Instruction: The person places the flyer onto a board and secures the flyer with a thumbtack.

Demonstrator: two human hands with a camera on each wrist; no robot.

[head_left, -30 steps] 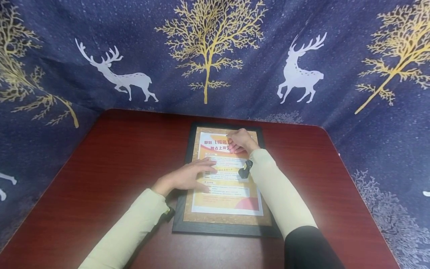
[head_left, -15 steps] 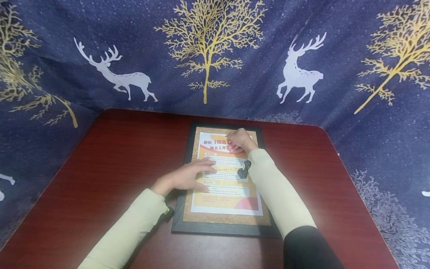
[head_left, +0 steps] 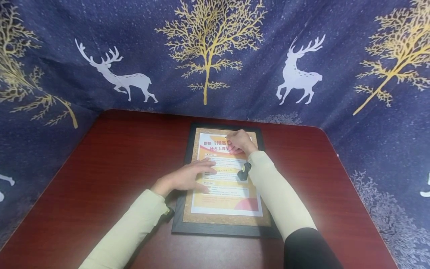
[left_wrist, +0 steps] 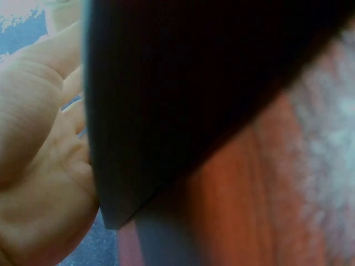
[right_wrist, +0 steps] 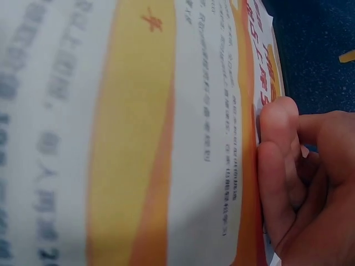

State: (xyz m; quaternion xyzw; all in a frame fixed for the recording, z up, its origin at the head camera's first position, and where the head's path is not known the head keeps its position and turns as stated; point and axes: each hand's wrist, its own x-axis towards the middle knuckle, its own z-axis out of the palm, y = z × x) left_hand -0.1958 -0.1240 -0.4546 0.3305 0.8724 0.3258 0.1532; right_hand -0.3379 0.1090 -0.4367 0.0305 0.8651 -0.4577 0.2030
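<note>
A printed poster (head_left: 221, 203) in white, yellow and red lies on a cork board (head_left: 228, 219) with a black frame (head_left: 225, 228). My left hand (head_left: 188, 175) reaches over the frame's left side, its spread fingers on the middle of the poster. In the left wrist view, its palm (left_wrist: 44, 183) is beside the dark frame edge (left_wrist: 105, 183). At the poster's top, my right hand (head_left: 240, 140) has its fingers curled, with thumb and forefinger together at a small dark pin-like thing (head_left: 226, 137). Its remaining fingers (right_wrist: 277, 177) lie against the paper, hiding part of the heading.
The board lies on a dark red wooden table (head_left: 134, 149). Behind it hangs a blue cloth (head_left: 248, 82) printed with white deer and golden trees. Small black wrist cameras (head_left: 244, 171) sit on both sleeves.
</note>
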